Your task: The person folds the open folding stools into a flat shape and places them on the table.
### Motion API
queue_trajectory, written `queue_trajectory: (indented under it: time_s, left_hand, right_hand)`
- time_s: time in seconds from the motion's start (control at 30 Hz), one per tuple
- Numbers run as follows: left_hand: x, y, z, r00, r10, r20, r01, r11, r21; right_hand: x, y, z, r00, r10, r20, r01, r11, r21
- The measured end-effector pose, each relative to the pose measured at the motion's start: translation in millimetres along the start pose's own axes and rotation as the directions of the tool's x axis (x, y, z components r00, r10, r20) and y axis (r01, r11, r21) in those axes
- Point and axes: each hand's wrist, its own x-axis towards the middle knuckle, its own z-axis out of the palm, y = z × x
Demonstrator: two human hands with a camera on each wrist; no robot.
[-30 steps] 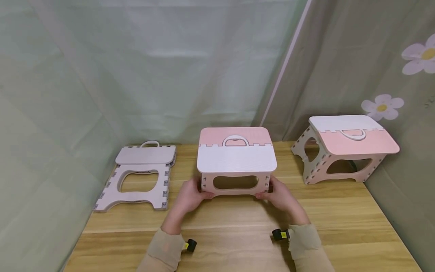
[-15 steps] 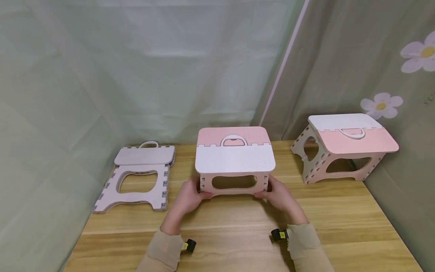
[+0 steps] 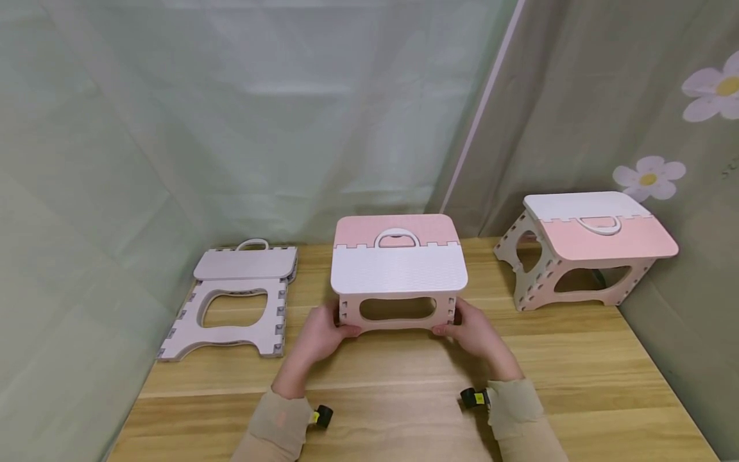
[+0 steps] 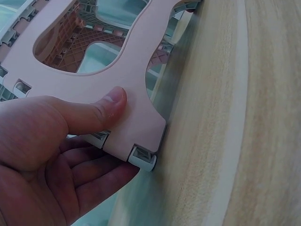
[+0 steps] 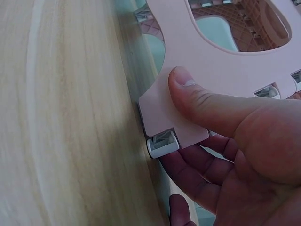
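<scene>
A folding step stool (image 3: 399, 269) with a pink and white top and a white carry handle stands unfolded at the middle of the table. My left hand (image 3: 322, 332) grips its front left leg, thumb on the pink front panel (image 4: 136, 94) and fingers behind the corner in the left wrist view. On the other side my right hand (image 3: 475, 330) pinches the front right leg the same way, its thumb (image 5: 188, 92) flat on the panel. In both wrist views the leg's foot is right at the wooden surface.
To the left a pale folding stool (image 3: 245, 264) lies folded flat on the wooden table (image 3: 392, 398). Another pink and white stool (image 3: 600, 234) stands unfolded at the right, turned at an angle. Curtains (image 3: 323, 128) hang close behind and at both sides.
Both hands keep their hold on the middle stool. It has shifted very slightly left in the head view, with the whole scene drifting a little too.
</scene>
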Motion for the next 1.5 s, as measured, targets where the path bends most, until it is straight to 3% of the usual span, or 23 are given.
queue_trajectory:
  time_s: [0.33, 1.5]
  left_hand:
    - [0.5, 1.3, -1.2, 1.0, 0.007, -0.006, -0.007, 1.0, 0.013]
    - [-1.7, 0.8, -1.1, 1.0, -0.01, 0.003, 0.01, 1.0, 0.03]
  right_hand:
    - [0.0, -1.2, -2.3, 1.0, -0.019, -0.015, 0.018, 0.999, -0.036]
    - [0.8, 0.0, -0.2, 1.0, 0.007, -0.01, -0.008, 1.0, -0.02]
